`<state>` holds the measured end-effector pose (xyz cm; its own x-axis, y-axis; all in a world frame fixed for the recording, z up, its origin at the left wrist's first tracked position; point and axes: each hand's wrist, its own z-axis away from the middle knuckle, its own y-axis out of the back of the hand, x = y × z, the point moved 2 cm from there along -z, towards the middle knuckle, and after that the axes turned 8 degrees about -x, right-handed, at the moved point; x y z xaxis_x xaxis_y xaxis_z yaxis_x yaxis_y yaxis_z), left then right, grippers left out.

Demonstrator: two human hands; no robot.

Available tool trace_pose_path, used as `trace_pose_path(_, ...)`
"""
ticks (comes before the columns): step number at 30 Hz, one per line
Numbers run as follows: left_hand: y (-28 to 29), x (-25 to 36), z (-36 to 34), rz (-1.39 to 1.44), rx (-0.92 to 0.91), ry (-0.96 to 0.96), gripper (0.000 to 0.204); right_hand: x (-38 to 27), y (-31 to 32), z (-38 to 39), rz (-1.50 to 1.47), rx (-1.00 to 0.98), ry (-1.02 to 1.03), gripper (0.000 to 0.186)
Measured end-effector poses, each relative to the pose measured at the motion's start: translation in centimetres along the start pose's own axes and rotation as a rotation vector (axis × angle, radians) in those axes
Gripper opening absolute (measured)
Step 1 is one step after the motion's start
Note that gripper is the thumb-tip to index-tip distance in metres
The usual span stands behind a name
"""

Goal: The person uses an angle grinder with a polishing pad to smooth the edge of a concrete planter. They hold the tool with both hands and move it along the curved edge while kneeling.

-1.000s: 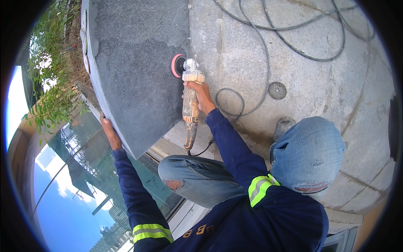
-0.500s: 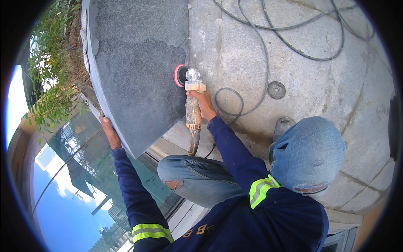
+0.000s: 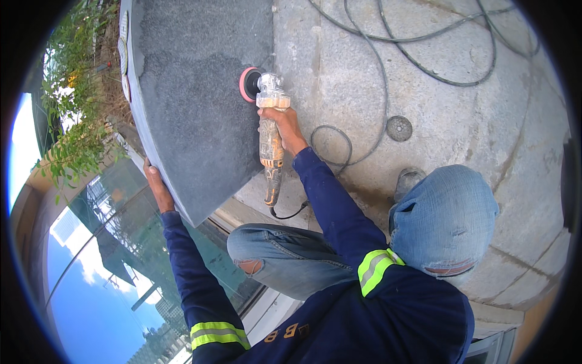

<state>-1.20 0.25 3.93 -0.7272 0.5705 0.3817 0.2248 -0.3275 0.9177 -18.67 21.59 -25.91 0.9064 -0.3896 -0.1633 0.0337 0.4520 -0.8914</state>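
My right hand (image 3: 279, 124) is closed round the body of a dusty angle polisher (image 3: 271, 161). The polisher's round pink-rimmed pad (image 3: 248, 84) is against the dark grey, rough stone surface (image 3: 193, 109), near that surface's right side. A black cord runs from the handle's lower end. Low on the surface's pale outer edge (image 3: 177, 200), my left hand (image 3: 159, 185) grips, fingertips mostly hidden. Both forearms are in dark blue sleeves with yellow reflective bands.
A cable (image 3: 383, 85) lies looped over the concrete floor (image 3: 454, 121), beside a round perforated disc (image 3: 399, 128). At left are leafy plants (image 3: 73, 121) and reflective glass panes (image 3: 91, 267) below them. My bent knees (image 3: 442, 218) in torn jeans frame the lower middle and right.
The polisher in my right hand dipped slightly, then moved up and left across the stone surface. My left hand has stayed on the edge, shifting very little.
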Motion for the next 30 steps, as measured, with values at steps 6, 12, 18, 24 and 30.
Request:
trace_pose_path(6, -0.1, 0.3, 0.0, -0.018, -0.005, 0.003, 0.094, 0.4, 1.4, -0.2, -0.032, 0.026, -0.046, 0.039)
trace_pose_path(12, -0.1, 0.4, 0.2, 0.011, -0.008, 0.016, 0.093, 2.5, 2.0, 3.1, -0.011, 0.031, -0.137, 0.038)
trace_pose_path(18, -0.3, 0.3, 0.1, 0.003, -0.004, 0.007, 0.092, 2.4, 0.1, 4.3, 0.036, -0.010, -0.069, 0.037)
trace_pose_path(24, -0.2, 0.5, 0.1, 0.005, -0.011, 0.009, 0.092, 0.2, -0.4, 1.0, 0.047, -0.023, 0.003, 0.036)
trace_pose_path(30, -0.4, 0.8, 0.1, -0.021, -0.010, 0.012, 0.092, -0.1, 0.9, -0.3, -0.012, 0.010, -0.043, 0.042)
